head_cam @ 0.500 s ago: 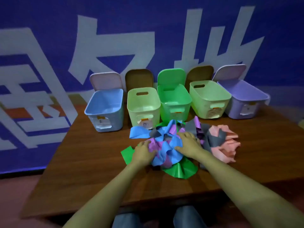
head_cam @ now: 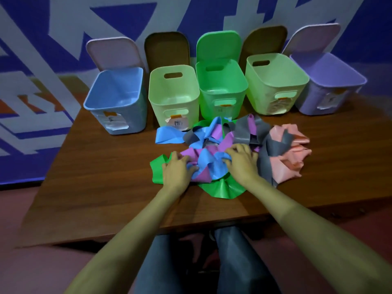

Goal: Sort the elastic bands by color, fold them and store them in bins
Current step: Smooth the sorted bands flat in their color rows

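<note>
A tangled heap of elastic bands lies mid-table: blue bands [head_cam: 169, 135], purple bands [head_cam: 214, 132], grey bands [head_cam: 244, 129], pink bands [head_cam: 288, 158] and green bands [head_cam: 222, 188]. My left hand [head_cam: 175, 169] sits on the heap's left side, fingers curled into a blue and purple fold. My right hand [head_cam: 241, 161] grips a blue band in the middle of the heap. Behind the heap stand five open bins: blue [head_cam: 95, 102], pale green [head_cam: 152, 98], green [head_cam: 198, 81], pale green [head_cam: 305, 81] and purple [head_cam: 358, 81].
The wooden table [head_cam: 106, 187] has bare surface left of and in front of the heap. Each bin's lid stands open against the blue and white wall. My legs show below the table's front edge.
The camera has tilted down and come closer to the table. Both hands stay in the heap, and their fingers have dug further into the blue and purple bands.
</note>
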### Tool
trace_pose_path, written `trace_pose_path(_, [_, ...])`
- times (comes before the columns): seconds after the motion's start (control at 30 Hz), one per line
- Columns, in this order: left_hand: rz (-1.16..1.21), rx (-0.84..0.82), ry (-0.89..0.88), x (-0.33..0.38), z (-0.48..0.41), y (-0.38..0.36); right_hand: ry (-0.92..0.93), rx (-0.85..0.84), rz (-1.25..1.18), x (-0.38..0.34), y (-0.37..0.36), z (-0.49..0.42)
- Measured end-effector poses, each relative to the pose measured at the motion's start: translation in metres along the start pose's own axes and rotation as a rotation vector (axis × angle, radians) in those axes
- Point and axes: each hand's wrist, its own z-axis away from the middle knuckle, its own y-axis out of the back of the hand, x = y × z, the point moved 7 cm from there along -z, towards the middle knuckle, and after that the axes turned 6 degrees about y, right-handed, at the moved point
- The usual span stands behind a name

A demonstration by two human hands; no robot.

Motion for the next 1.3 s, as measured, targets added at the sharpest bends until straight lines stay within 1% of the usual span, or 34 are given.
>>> trace_pose_path(0.1, [0.060,0.028,0.010,0.007,0.002,0.009,0.029,0.194,-0.031,-0.002,0.025,-0.006])
trace_pose_path(0.17, [0.089,0.031,0.025,0.008,0.003,0.011,0.058,0.244,-0.114,-0.004,0.038,-0.013])
trace_pose_path(0.23, [-0.003,0.099,0.049,0.010,0.000,0.017,0.065,0.228,-0.312,-0.004,0.044,-0.025])
trace_pose_path(0.3, [-0.095,0.126,0.089,0.013,-0.008,0.020,-0.007,0.157,-0.573,-0.003,0.047,-0.038])
trace_pose_path(0.33, [-0.080,0.133,0.075,0.017,-0.011,0.021,-0.035,0.138,-0.652,-0.003,0.049,-0.044])
trace_pose_path(0.37, [0.031,0.165,0.032,0.025,-0.014,0.024,-0.046,0.146,-0.700,-0.003,0.052,-0.048])
trace_pose_path(0.4, [0.238,0.199,0.007,0.030,-0.016,0.029,-0.045,0.156,-0.736,-0.003,0.056,-0.052])
trace_pose_path(0.43, [0.483,0.217,0.023,0.034,-0.015,0.033,-0.042,0.163,-0.755,-0.003,0.060,-0.055])
trace_pose_path(0.47, [0.692,0.219,0.068,0.037,-0.014,0.036,-0.044,0.161,-0.770,-0.003,0.063,-0.057])
trace_pose_path(0.5, [0.807,0.202,0.107,0.041,-0.013,0.035,-0.046,0.150,-0.784,-0.002,0.065,-0.059])
trace_pose_path(0.53, [0.840,0.155,0.101,0.048,-0.012,0.034,-0.045,0.141,-0.796,-0.001,0.066,-0.061])
trace_pose_path(0.57, [0.784,0.087,0.058,0.056,-0.011,0.030,-0.045,0.128,-0.788,0.001,0.066,-0.062])
trace_pose_path(0.63, [0.515,-0.028,-0.045,0.065,-0.012,0.015,-0.036,0.130,-0.766,0.002,0.070,-0.060])
trace_pose_path(0.67, [0.389,-0.049,-0.072,0.065,-0.014,0.009,-0.027,0.142,-0.750,0.005,0.072,-0.060])
trace_pose_path(0.7, [0.332,-0.034,-0.065,0.062,-0.016,0.008,-0.021,0.155,-0.733,0.007,0.075,-0.058])
trace_pose_path(0.73, [0.355,0.021,-0.039,0.057,-0.018,0.012,-0.018,0.173,-0.723,0.009,0.079,-0.058])
trace_pose_path(0.83, [0.531,0.171,0.010,0.050,-0.019,0.041,-0.026,0.229,-0.722,0.015,0.098,-0.056])
trace_pose_path(0.9, [0.612,0.202,-0.028,0.053,-0.021,0.063,-0.022,0.257,-0.714,0.013,0.110,-0.055])
trace_pose_path(0.97, [0.659,0.199,-0.052,0.062,-0.022,0.086,-0.012,0.278,-0.725,0.005,0.121,-0.058])
trace_pose_path(1.07, [0.744,0.117,0.020,0.064,-0.034,0.101,0.016,0.305,-0.723,-0.013,0.139,-0.065])
trace_pose_path(1.2, [1.092,-0.061,0.193,0.059,-0.054,0.110,0.023,0.388,-0.689,-0.023,0.168,-0.076])
trace_pose_path(1.27, [1.201,-0.125,0.184,0.064,-0.058,0.122,0.004,0.444,-0.663,-0.021,0.179,-0.084])
trace_pose_path(1.3, [1.201,-0.148,0.149,0.067,-0.059,0.130,-0.010,0.461,-0.644,-0.019,0.183,-0.088])
